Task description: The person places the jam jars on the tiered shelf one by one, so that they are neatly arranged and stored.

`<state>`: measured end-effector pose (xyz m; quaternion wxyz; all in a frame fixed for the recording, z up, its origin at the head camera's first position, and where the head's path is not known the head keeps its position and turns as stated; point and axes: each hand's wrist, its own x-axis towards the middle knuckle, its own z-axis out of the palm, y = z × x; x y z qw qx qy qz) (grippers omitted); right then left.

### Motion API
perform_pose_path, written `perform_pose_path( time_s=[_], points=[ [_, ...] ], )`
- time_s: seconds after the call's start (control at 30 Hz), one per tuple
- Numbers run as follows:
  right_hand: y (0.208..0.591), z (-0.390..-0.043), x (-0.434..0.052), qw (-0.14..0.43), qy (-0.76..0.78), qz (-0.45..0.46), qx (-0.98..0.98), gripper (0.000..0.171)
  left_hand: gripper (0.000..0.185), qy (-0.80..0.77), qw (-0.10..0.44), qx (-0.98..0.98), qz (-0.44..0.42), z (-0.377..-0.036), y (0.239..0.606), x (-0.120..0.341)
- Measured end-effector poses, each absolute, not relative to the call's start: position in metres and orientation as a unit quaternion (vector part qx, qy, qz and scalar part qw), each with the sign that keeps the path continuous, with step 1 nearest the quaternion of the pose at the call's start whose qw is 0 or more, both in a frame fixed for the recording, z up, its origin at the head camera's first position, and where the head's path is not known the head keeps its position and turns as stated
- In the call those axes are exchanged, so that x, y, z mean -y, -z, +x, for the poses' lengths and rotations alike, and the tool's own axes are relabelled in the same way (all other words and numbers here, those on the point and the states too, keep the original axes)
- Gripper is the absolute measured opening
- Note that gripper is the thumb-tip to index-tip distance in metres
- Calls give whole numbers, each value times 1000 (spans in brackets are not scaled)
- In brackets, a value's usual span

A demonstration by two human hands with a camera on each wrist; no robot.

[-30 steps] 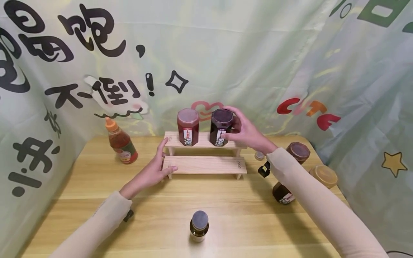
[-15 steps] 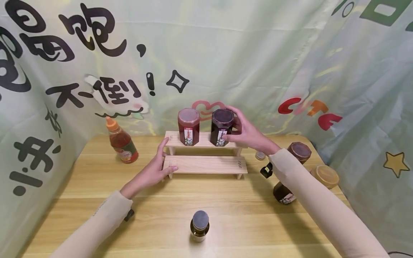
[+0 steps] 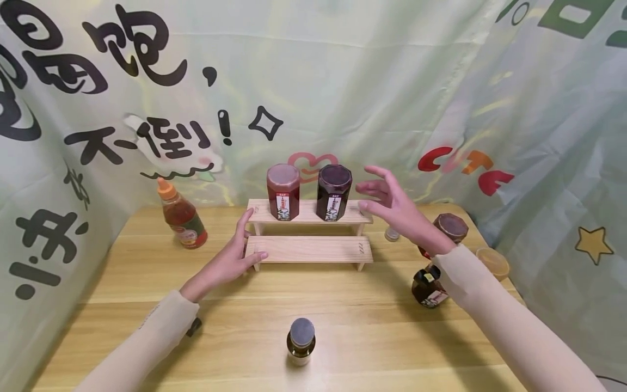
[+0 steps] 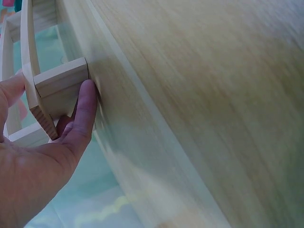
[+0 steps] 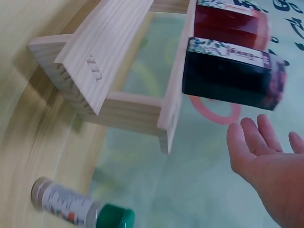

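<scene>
On the upper step of a two-tier wooden rack (image 3: 308, 249) stand a red jam jar (image 3: 284, 190) and, to its right, a dark purple jam jar (image 3: 334, 190). My left hand (image 3: 227, 261) holds the rack's left end, thumb over the lower board; the left wrist view has the fingers against the wooden end piece (image 4: 61, 78). To the right of the purple jar is my right hand (image 3: 404, 212), fingers spread and holding nothing. In the right wrist view a gap separates those fingertips (image 5: 235, 135) from the purple jar (image 5: 228, 76).
An orange-capped sauce bottle (image 3: 183, 218) stands at the left. A small dark bottle (image 3: 301, 345) is in front. Several containers, including a yellow-lidded one (image 3: 492, 263), stand at the right, partly behind my forearm. A green-capped shaker (image 5: 71, 204) is beside the rack.
My right hand has let go of the purple jar and moved off to the right, its fingers opening. The jar stays on the upper step. The left hand keeps its place.
</scene>
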<state>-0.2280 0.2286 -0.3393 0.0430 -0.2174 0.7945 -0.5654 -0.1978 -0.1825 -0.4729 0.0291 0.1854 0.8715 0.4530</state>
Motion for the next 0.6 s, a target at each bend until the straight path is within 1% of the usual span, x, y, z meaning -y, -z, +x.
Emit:
perform_pose_path(
  time_s=[0.23,0.33,0.6],
  points=[
    [328,-194,-264,10,563,-182,-806,63,112,-453,31,-872,184,-198,472,180],
    [325,-180,-278,-11,556,-168,-814,60,112,-453,31,-872,185,-199,472,179],
    [336,-148,-310,-68,529,-146,-833,51,111,-453,31,-872,185,-197,471,179]
  ],
)
